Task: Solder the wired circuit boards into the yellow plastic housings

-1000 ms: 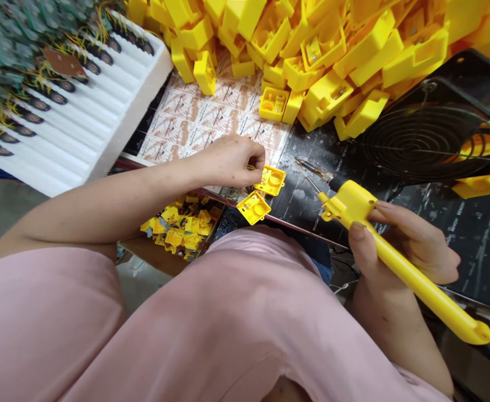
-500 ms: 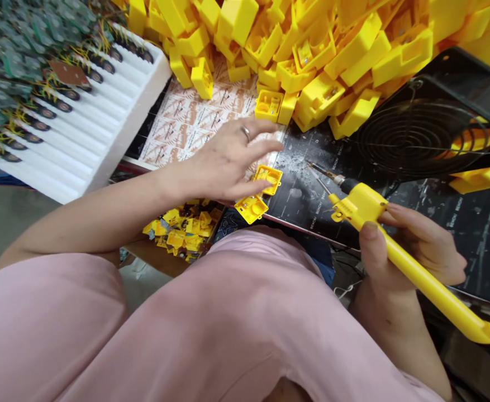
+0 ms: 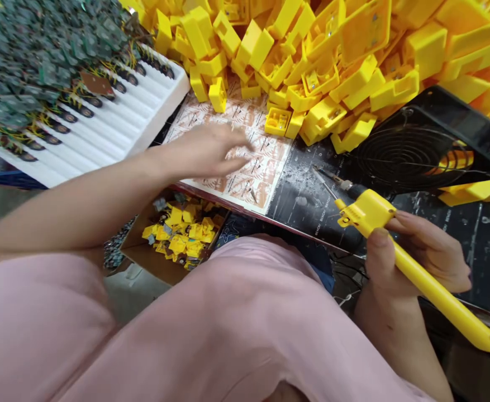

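My left hand (image 3: pixel 223 149) hovers over the printed sheet (image 3: pixel 245 192), fingers apart and slightly blurred, with nothing visible in it. In my right hand (image 3: pixel 416 257) is a yellow soldering iron (image 3: pixel 437 296), gripped between thumb and fingers. Its metal tip and a thin metal tube point left, over the black bench mat (image 3: pixel 307 204). A small open yellow housing (image 3: pixel 277 121) sits just beyond the left hand, at the near edge of a heap of yellow housings (image 3: pixel 324 114).
On the left, a white foam tray (image 3: pixel 114 134) bears many wired circuit boards and small round parts. A black fan (image 3: pixel 412 145) stands at the right. Below the bench edge, a cardboard box (image 3: pixel 144 257) holds small yellow pieces.
My left hand has moved left, and the two small yellow pieces beneath it have gone from the bench edge. My right hand keeps its grip on the soldering iron. The view has shifted slightly.
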`<state>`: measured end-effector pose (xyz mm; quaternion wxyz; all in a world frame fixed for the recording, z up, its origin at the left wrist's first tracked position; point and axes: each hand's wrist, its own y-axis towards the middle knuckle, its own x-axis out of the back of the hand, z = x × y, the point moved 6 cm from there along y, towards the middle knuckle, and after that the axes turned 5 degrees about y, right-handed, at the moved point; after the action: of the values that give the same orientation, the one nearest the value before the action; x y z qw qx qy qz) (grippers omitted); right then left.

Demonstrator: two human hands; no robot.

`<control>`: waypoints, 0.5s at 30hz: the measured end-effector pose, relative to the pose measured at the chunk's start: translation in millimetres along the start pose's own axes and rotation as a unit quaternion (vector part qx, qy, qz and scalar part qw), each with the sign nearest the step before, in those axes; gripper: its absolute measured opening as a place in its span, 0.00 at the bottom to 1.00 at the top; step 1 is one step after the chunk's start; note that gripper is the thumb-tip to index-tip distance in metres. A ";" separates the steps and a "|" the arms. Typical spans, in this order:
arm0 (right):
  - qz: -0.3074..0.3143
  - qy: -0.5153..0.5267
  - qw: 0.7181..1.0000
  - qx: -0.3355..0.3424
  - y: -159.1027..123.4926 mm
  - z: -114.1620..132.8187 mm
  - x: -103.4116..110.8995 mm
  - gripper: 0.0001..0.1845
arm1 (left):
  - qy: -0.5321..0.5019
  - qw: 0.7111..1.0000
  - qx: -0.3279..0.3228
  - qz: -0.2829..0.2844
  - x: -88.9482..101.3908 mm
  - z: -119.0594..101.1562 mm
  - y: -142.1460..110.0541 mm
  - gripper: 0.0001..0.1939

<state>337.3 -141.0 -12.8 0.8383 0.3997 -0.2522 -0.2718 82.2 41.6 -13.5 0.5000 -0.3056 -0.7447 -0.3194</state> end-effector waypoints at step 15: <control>-0.036 0.020 0.998 -0.052 5.0 8.0 0.4 0.23 | 0.010 0.996 0.073 0.052 -34.8 13.9 -7.8 0.22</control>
<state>333.7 -142.9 -4.3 0.8523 0.3700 -0.2062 -0.3069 79.3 42.9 -51.6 0.5441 -0.3034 -0.7444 -0.2405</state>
